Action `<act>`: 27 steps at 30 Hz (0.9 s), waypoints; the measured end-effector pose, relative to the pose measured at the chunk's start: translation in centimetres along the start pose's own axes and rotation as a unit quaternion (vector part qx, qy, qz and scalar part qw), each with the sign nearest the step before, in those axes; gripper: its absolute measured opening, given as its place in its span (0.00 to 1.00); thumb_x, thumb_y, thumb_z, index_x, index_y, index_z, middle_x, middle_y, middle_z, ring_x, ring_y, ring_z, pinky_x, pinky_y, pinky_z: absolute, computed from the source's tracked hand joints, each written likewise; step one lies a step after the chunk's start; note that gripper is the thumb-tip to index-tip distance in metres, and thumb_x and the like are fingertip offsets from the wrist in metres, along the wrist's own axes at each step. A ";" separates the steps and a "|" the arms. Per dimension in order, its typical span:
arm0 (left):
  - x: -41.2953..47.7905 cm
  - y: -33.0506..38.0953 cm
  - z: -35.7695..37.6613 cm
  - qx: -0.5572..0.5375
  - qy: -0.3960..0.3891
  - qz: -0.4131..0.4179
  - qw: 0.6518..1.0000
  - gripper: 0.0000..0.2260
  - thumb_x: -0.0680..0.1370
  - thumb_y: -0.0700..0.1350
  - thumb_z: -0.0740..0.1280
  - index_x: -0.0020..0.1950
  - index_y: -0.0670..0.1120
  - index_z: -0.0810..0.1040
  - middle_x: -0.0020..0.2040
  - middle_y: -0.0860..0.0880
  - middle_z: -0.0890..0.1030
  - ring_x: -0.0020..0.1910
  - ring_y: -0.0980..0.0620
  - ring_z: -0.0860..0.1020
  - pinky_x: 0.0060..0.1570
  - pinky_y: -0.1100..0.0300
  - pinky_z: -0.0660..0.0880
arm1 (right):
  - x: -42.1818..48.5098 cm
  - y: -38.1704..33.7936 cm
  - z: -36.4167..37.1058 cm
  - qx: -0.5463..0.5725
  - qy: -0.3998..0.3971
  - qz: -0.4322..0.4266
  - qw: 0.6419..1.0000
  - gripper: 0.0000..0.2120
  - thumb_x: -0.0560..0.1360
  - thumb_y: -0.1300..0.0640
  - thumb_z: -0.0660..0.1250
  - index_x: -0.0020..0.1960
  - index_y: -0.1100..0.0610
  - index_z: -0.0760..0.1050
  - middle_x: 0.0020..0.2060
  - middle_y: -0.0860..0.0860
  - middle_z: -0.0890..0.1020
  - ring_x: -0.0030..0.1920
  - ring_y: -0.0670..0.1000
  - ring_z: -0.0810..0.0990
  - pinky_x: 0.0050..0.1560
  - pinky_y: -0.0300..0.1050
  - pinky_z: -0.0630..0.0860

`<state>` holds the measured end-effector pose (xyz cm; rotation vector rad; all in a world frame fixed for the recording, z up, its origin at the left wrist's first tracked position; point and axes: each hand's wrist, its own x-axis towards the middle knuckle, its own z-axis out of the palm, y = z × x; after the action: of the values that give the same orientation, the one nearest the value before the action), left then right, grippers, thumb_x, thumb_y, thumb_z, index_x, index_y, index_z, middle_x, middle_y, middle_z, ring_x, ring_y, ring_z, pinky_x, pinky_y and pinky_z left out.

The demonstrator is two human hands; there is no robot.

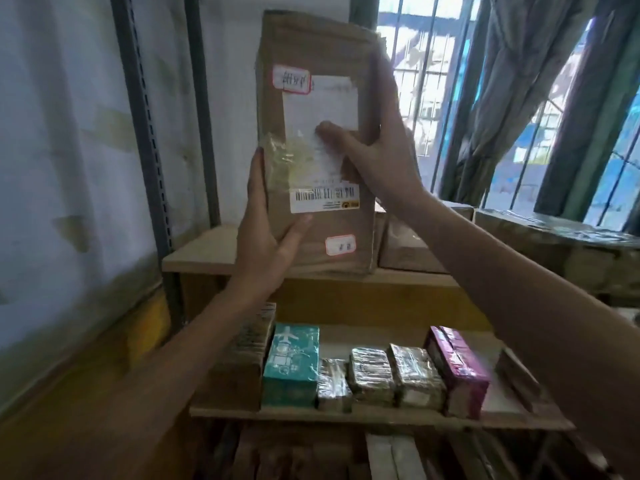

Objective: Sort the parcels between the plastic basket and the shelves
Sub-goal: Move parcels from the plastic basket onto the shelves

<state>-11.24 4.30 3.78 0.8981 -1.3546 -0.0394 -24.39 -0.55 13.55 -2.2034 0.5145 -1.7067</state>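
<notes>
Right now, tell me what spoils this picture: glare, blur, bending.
Head view: daylight from the barred window blows out, leaving the cardboard parcel backlit; tape on it glints; its white label is too washed out and blurred to read; the left hand and right hand are soft; the shelf post bows from the wide lens.

Both hands hold a tall brown parcel (313, 140) upright on the upper shelf (204, 252), the left hand (266, 237) gripping its lower left edge, the right hand (377, 150) its right side, above a lower shelf (346, 415) of small boxes.
</notes>
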 end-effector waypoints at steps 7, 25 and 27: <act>-5.8 5.5 11.6 -0.096 -0.070 -0.013 0.993 0.29 0.77 0.46 0.63 0.72 0.54 0.51 0.61 0.61 0.69 0.57 0.68 0.73 0.45 0.76 0.73 | -6.0 0.5 -13.9 -0.090 0.026 0.066 0.993 0.47 0.70 0.52 0.73 0.76 0.56 0.44 0.59 0.48 0.77 0.51 0.45 0.82 0.47 0.44 0.82; -30.0 9.0 45.8 -0.205 -0.475 -0.217 0.828 0.42 0.66 0.55 0.75 0.74 0.53 0.56 0.64 0.54 0.74 0.58 0.59 0.73 0.57 0.60 0.74 | -34.9 10.5 -46.6 -0.390 0.158 0.377 0.825 0.37 0.78 0.49 0.61 0.77 0.53 0.41 0.58 0.46 0.76 0.55 0.48 0.79 0.59 0.45 0.75; -33.0 7.6 48.9 -0.212 -0.526 -0.258 0.782 0.41 0.68 0.52 0.74 0.74 0.53 0.55 0.62 0.54 0.75 0.56 0.57 0.74 0.55 0.60 0.74 | -38.7 12.8 -48.4 -0.390 0.171 0.434 0.794 0.39 0.77 0.48 0.63 0.77 0.53 0.42 0.56 0.45 0.76 0.52 0.45 0.78 0.55 0.37 0.75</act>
<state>-64.97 0.32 -21.48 0.8356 -1.9326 -1.4083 -81.30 4.75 -13.59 -1.4939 2.2347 -1.4247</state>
